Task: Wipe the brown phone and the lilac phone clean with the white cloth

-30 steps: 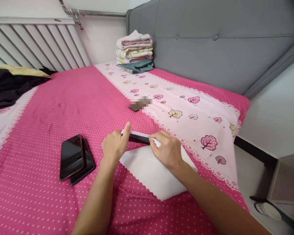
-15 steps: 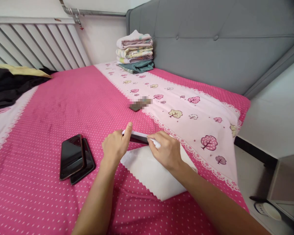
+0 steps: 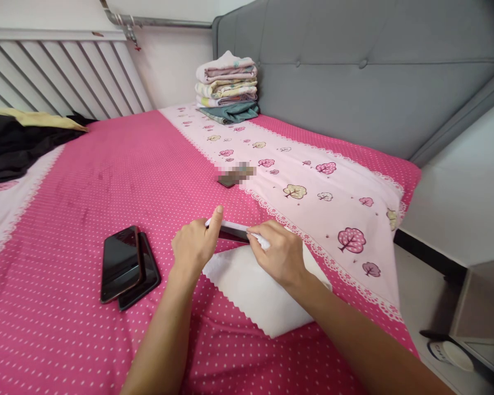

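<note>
My left hand (image 3: 194, 242) is closed around the left end of a phone (image 3: 233, 232), thumb pointing up. The phone is seen nearly edge-on, with a pale rim and a dark face. At its right end my right hand (image 3: 280, 253) pinches a small white cloth (image 3: 263, 240) against the edge. Just below, a larger white cloth (image 3: 255, 291) with a zigzag border lies on the bed, partly covered by my right hand and forearm. To the left, a black phone (image 3: 121, 260) rests on top of another dark phone (image 3: 149, 274).
The bed has a pink dotted sheet (image 3: 82, 329). A blurred-out item (image 3: 230, 176) lies farther back. Folded cloths (image 3: 227, 82) are stacked by the grey headboard (image 3: 333, 93). Dark clothing (image 3: 16, 145) lies at left near the radiator (image 3: 66, 77). A white tub (image 3: 448, 354) is at lower right.
</note>
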